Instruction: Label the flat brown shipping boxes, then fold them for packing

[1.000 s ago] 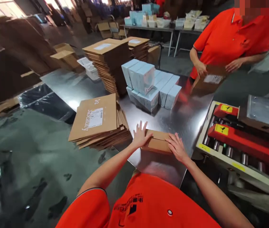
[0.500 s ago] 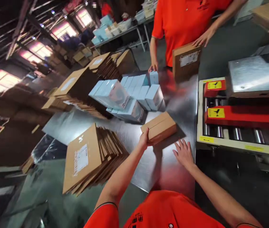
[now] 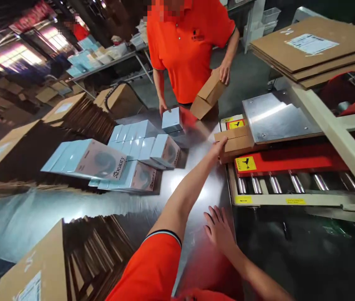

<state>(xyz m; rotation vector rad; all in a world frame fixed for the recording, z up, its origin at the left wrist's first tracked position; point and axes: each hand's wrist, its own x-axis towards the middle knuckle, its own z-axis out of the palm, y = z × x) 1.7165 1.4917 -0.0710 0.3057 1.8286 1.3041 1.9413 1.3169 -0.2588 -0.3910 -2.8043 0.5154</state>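
My left hand (image 3: 220, 149) reaches far out and grips the near end of a closed brown cardboard box (image 3: 235, 141). The box's far end lies under the edge of a metal plate (image 3: 278, 119) on the roller conveyor (image 3: 290, 184). Low over the steel table (image 3: 193, 217), near its right edge, my right hand (image 3: 219, 228) has its fingers spread and holds nothing. To the left of my left arm stand stacked light-blue product boxes (image 3: 99, 163) with a printed pinkish front.
Across the table a co-worker in an orange shirt (image 3: 185, 54) holds a cardboard box (image 3: 207, 98) and touches a light-blue box (image 3: 171, 119). Flat cartons are stacked at lower left (image 3: 36, 259), and more cartons (image 3: 315, 46) lie above the conveyor frame.
My left hand has carried the cardboard box from the table rightward onto the conveyor's end. My right hand stays spread near the table edge. The co-worker's cardboard box has tilted, and my view has turned right.
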